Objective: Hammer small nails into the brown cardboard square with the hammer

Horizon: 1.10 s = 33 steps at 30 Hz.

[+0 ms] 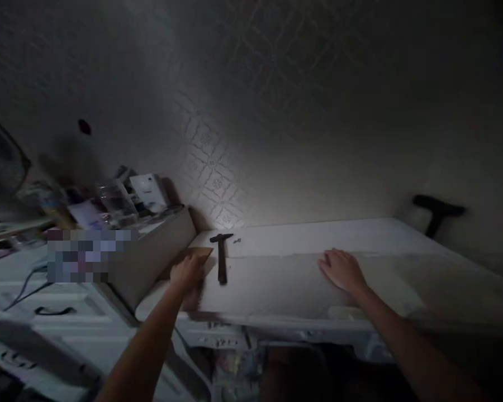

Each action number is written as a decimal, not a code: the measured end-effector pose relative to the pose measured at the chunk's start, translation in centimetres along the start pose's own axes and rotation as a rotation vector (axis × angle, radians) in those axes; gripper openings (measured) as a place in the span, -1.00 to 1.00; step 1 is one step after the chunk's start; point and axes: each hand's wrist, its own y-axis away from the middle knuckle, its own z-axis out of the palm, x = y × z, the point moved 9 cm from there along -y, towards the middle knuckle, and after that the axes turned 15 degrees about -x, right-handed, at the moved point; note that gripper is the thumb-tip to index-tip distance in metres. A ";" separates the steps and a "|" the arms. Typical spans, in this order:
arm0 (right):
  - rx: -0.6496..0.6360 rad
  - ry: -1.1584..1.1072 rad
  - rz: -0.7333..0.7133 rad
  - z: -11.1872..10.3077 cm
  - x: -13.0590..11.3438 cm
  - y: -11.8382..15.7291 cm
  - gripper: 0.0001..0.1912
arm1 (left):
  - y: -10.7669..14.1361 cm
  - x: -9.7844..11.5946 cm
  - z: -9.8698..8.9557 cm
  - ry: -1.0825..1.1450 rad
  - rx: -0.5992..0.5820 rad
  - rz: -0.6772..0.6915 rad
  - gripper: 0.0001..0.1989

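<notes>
On the left part of the white desk (272,287), my left hand (186,273) grips a thin brown board (203,252), its fingers curled over the top. Much of the board is hidden beneath the hand. Just right of it lies a hammer (222,259), head toward the wall and handle toward me. A few small metal pieces, perhaps nails (237,240), lie beside the hammer head. My right hand (342,271) rests flat on the desk, fingers stretched out, holding nothing.
To the left stands a cabinet (126,273) crowded with bottles and boxes, including a white box (148,191). A round mirror (2,156) is at the far left. A patterned wall (302,167) rises behind the desk. A dark T-shaped object (438,211) stands at the right.
</notes>
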 end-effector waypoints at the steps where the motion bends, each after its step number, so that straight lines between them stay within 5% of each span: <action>1: 0.000 0.001 -0.003 0.0 0.0 0.0 -0.68 | 0.1 0.5 -0.3 -0.030 0.029 0.024 -0.67; 12: -0.005 -0.003 -0.006 -0.2 -0.2 0.2 -0.68 | 1.6 1.7 -2.8 0.043 0.182 -0.059 -0.50; 15: -0.007 0.002 -0.002 -0.2 -0.2 0.2 -0.68 | 2.6 6.3 -5.5 0.104 0.318 0.114 -0.47; 18: -0.005 -0.007 0.006 -0.2 -0.2 0.2 -0.67 | 3.6 12.9 -6.9 0.114 0.321 0.271 -0.50; 23: 0.019 -0.039 0.010 -0.2 -0.2 0.3 -0.65 | 6.1 24.8 -6.0 0.086 0.192 0.513 -0.51; 26: 0.035 -0.069 0.008 -0.4 -0.1 0.2 -0.64 | 7.8 30.1 -4.9 0.114 0.145 0.624 -0.56; 30: 0.058 -0.111 0.008 -0.7 0.2 0.1 -0.61 | 8.8 33.9 -3.9 0.159 0.059 0.711 -0.59; 33: 0.064 -0.132 0.020 -0.8 0.3 0.0 -0.58 | 8.2 33.1 -3.7 0.157 0.036 0.631 -0.51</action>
